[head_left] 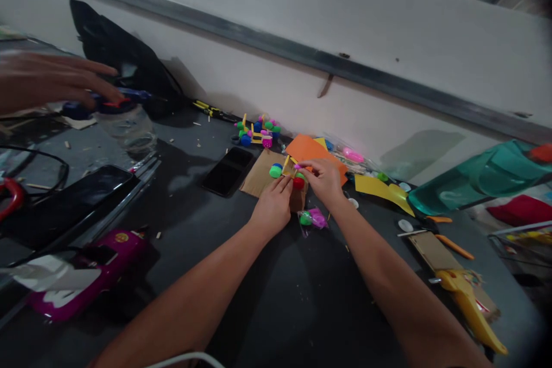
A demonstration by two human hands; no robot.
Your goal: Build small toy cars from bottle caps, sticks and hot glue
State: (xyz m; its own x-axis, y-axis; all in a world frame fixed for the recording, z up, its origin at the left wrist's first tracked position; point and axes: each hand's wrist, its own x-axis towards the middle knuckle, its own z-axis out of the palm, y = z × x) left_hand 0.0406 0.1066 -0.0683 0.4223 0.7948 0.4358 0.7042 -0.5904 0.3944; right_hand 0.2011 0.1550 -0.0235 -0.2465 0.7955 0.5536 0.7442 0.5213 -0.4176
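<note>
A small model of yellow sticks point(290, 164) joined with balls of modelling clay lies on a piece of cardboard point(254, 179). Its clay shows as a green and blue ball point(276, 170) on the left and a red ball point(298, 183) on the right. My left hand point(275, 204) rests with fingers stretched out at the near side of the model; its thumb is hidden. At the model's right corner, my right hand point(324, 180) pinches a small lump of pink clay point(297, 167). A plastic bag of green and purple clay point(314, 218) lies just below the cardboard.
Orange paper point(308, 148), a dark phone point(228, 171) and another clay-and-stick model point(259, 133) surround the cardboard. A teal bottle point(470, 181) and yellow glue gun point(468, 302) are on the right. Another person's hand point(56, 83) reaches over a clear jar point(129, 129) at left.
</note>
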